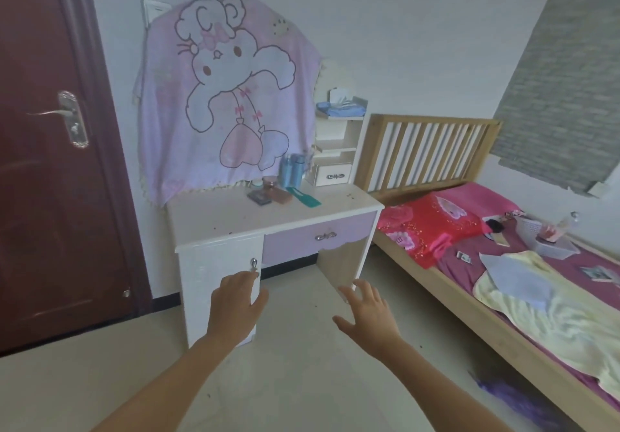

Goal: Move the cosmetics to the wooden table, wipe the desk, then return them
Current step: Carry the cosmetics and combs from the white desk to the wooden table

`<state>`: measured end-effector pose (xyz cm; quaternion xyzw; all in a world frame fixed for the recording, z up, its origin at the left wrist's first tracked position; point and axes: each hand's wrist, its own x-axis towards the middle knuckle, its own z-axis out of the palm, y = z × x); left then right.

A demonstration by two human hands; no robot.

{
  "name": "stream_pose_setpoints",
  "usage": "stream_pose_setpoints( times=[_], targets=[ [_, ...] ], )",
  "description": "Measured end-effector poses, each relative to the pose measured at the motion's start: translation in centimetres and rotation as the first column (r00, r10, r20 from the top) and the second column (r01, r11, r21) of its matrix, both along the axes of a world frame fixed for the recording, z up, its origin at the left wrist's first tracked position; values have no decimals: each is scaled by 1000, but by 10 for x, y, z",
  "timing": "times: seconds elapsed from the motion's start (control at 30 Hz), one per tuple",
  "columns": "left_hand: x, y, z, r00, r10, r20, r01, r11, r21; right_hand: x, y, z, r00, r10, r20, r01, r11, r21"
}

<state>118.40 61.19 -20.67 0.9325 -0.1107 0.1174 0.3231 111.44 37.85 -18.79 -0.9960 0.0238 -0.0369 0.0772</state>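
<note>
Reaching forward at about the same height, both hands hold nothing: the left hand point(236, 300) shows its back with the fingers loosely bent, and the right hand point(367, 314) has its fingers spread wide. The left hand overlaps the white cabinet door point(218, 263) in the view, just below its metal handle point(254, 264); whether it touches either cannot be told.

The cosmetics lie beyond and above both hands, grouped at the back right of the desk point(228, 220) top, well apart from either hand. The group runs roughly left to right along the back edge and falls between the two arms, somewhat closer to the left hand's line.

- Two pale blue bottles point(292, 169) stand upright at the rear.
- A small jar point(257, 184) and a pink jar point(269, 181) stand to their left.
- A dark compact point(259, 197) and a brownish box point(280, 195) lie flat in front.
- A green flat item point(303, 197) lies with its long axis slanting from back left to front right.

The near desk top is bare of objects but carries dark specks, so nothing blocks a straight approach. A cartoon-print cloth point(221, 96) hangs behind the group, with a small shelf unit point(335, 149) at its right. A door point(50, 163) stands to the left and a bed point(503, 297) to the right. No wooden table is in view.
</note>
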Motion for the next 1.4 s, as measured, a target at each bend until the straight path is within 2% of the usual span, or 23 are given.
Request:
stream_pose_setpoints(
  times=[0.23, 0.5, 0.77, 0.87, 1.17, 1.4],
  targets=[
    [94, -53, -28, 997, 39, -63, -37, 999, 40, 105, -63, -21, 998, 49, -30, -48, 999, 26],
    [221, -120, -20, 975, 213, -61, -213, 977, 18, 272, -138, -11, 978, 206, 29, -207, 978, 15],
    [296, -115, -68, 913, 362, -187, -350, 932, 96, 388, -123, -62, 920, 375, -112, -375, 927, 29],
    [343, -106, -77, 898, 395, -195, -388, 919, 74, 436, -111, -71, 902, 412, -130, -410, 911, 40],
    [503, -91, -71, 922, 347, -170, -351, 936, 4, 592, -89, -64, 941, 317, -115, -315, 948, 32],
    [554, -87, -107, 906, 328, -266, -316, 945, 91, 636, -73, -104, 926, 281, -253, -262, 959, 106]
  ],
)
